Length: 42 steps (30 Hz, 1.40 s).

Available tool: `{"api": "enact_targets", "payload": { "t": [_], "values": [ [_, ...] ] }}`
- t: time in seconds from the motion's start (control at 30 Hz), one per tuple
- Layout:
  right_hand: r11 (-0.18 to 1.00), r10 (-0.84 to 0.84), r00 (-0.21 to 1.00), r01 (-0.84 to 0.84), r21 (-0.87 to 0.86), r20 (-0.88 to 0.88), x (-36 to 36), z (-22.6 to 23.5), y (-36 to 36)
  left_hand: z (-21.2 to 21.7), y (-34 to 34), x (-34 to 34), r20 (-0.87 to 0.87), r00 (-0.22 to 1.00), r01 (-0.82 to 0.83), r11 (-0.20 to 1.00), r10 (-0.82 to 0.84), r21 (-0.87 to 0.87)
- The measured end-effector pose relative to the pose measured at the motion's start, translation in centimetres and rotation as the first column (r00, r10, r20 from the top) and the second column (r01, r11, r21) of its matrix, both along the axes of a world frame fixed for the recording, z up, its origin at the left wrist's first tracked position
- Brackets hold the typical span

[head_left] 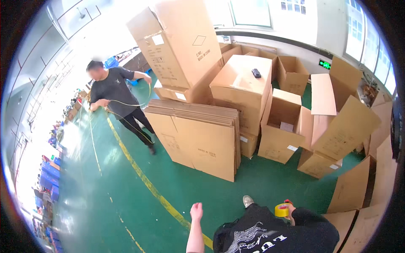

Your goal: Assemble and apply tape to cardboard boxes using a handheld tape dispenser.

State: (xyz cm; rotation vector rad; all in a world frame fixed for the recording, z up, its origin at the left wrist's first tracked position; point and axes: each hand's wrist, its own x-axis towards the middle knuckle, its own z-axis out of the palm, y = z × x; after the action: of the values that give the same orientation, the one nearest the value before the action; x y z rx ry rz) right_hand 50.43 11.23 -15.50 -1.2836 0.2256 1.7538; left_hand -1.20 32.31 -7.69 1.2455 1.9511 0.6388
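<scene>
My left hand (196, 211) hangs over the green floor in front of me. Its fingers look loosely curled together, and nothing shows in them. At my right side, my right hand (291, 214) grips a tape dispenser (282, 210) with a wide yellow roll and a red part on top. Its fingers are partly hidden behind the roll. Ahead stands a stack of flattened cardboard boxes (194, 143) on edge, apart from both hands. Open cardboard cartons (280, 135) are to its right, one with a pale paper inside.
A co-worker (114, 92) in dark clothes holds a thin yellowish strap (126, 103) left of the stack. Tall closed cartons (185, 42) rise behind it. A small black device (256, 73) lies on another carton. Cardboard panels (352, 185) stand close on my right. A yellow line (147, 181) crosses the floor.
</scene>
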Motion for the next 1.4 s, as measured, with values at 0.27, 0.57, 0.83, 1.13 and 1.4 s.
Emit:
{"api": "enact_targets", "payload": {
  "t": [0.27, 0.57, 0.83, 1.13, 1.4],
  "values": [
    [0.823, -0.354, 0.921, 0.389, 0.414, -0.162, 1.8, 12.7, 19.9, 9.0, 22.4, 14.2, -0.169, 0.952, 0.282, 0.947, -0.256, 0.154],
    [0.894, -0.092, 0.967, 0.186, 0.408, -0.238, -2.1, 18.8, 41.3, 12.4, 43.8, 17.1, -0.446, 0.868, 0.35, 0.905, -0.216, 0.243],
    [0.853, 0.073, 0.996, -0.088, 0.515, 0.05, -11.9, 20.4, 63.4, 7.8, 54.7, 14.4, -0.561, 0.807, 0.419, 0.848, -0.184, 0.324],
    [0.866, 0.347, 0.936, -0.344, 0.362, 0.06, -15.7, 15.0, 73.5, 9.1, 54.7, 12.6, -0.467, 0.874, 0.329, 0.871, -0.134, 0.365],
    [0.834, 0.241, 0.967, -0.251, 0.492, 0.085, -16.3, 12.8, 72.1, 9.7, 58.2, 13.7, -0.656, 0.652, 0.364, 0.916, -0.381, -0.171]
  ]
}}
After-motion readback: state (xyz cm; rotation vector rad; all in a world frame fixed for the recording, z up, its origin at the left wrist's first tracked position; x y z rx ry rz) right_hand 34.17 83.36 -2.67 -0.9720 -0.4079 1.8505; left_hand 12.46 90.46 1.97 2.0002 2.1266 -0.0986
